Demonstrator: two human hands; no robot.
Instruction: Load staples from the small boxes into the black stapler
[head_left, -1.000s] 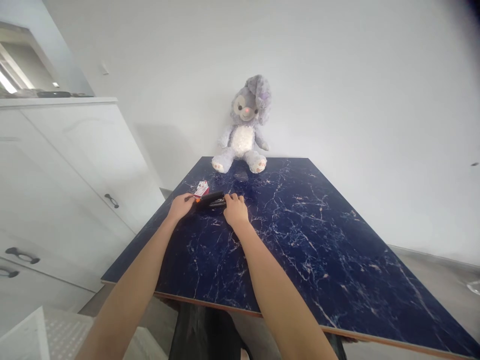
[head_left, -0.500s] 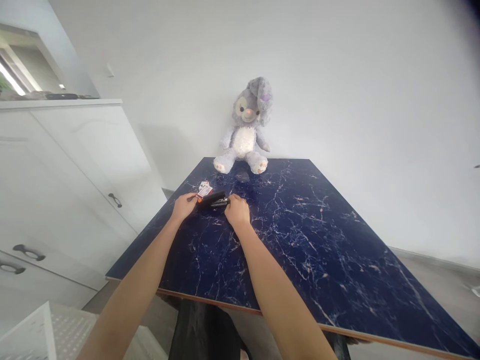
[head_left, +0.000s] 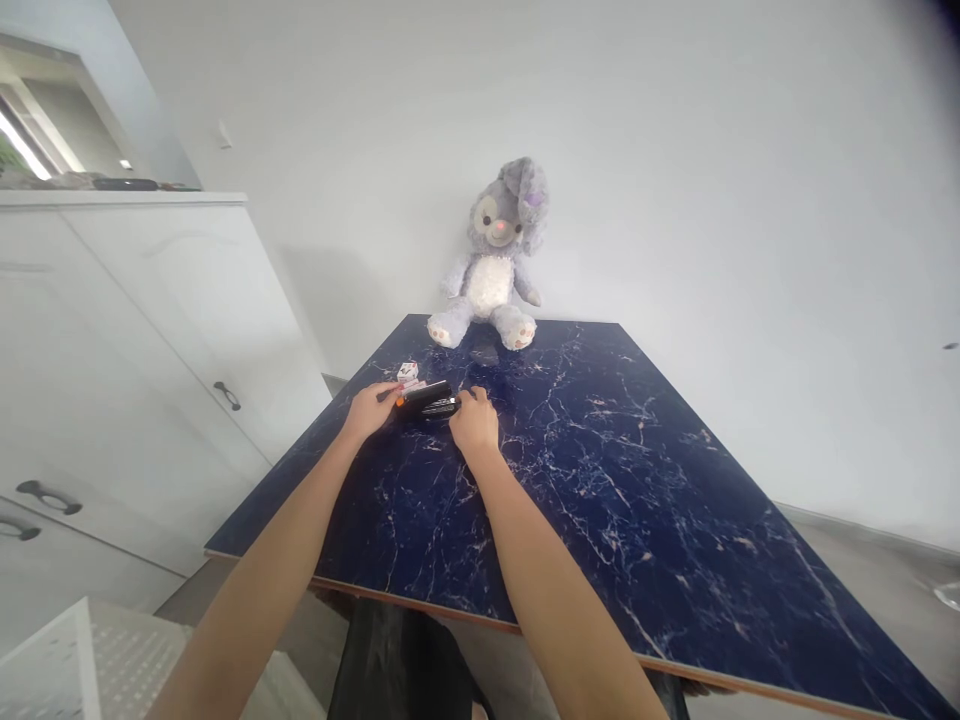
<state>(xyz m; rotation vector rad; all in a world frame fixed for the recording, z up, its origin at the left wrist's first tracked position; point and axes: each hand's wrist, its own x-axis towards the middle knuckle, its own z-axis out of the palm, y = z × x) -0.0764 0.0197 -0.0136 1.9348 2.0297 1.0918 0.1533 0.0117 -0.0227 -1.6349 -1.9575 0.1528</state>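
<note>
Gripping the right end of the black stapler-like tool (head_left: 426, 396) on the desk (head_left: 600, 480) with the right hand (head_left: 475, 420), with the tool's long axis nearly crosswise between both hands and tipped slightly farther off at the right. Resting at the tool's left end with the left hand (head_left: 369, 410), equally near; cannot tell whether grasping the tool or the pinkish strip (head_left: 413, 385) just beyond it.

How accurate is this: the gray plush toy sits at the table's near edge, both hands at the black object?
Wrong edge: the head view shows the gray plush toy at the far edge of the table, with left hand and right hand at the black object.
</note>
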